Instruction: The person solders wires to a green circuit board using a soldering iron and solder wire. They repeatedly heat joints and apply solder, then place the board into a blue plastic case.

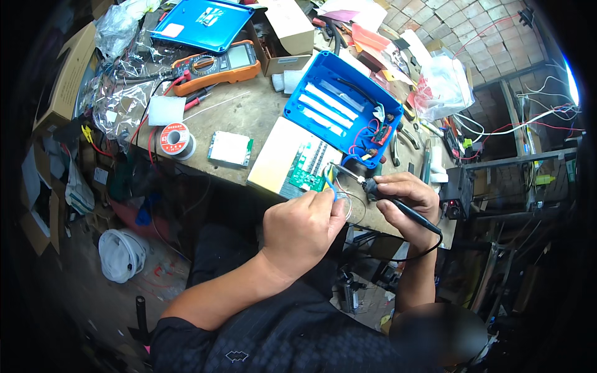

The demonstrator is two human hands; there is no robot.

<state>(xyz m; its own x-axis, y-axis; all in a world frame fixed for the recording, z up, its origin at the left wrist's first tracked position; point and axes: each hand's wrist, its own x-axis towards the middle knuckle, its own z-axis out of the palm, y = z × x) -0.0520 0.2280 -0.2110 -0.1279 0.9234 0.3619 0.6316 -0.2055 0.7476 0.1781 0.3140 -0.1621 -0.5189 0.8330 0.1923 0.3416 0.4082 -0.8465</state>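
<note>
My left hand [303, 224] is closed on a blue wire [331, 184] at the lower edge of a green circuit board [306, 173], which lies on a yellow-and-white block [277, 149]. Thin white and pale wires loop beside my fingers. My right hand [407, 205] grips a soldering iron [404, 208] with a black handle and cord; its metal tip reaches to the board near the blue wire. An open blue plastic case [295, 105] with white strips and wires inside sits just behind the board.
On the bench [217, 174] are a solder spool [176, 140], a white board [229, 148], an orange multimeter [216, 65], a blue lid [199, 25], pliers [407, 140], cardboard boxes and plastic bags. A black device [457, 202] is at the right; a white bucket [121, 255] stands lower left.
</note>
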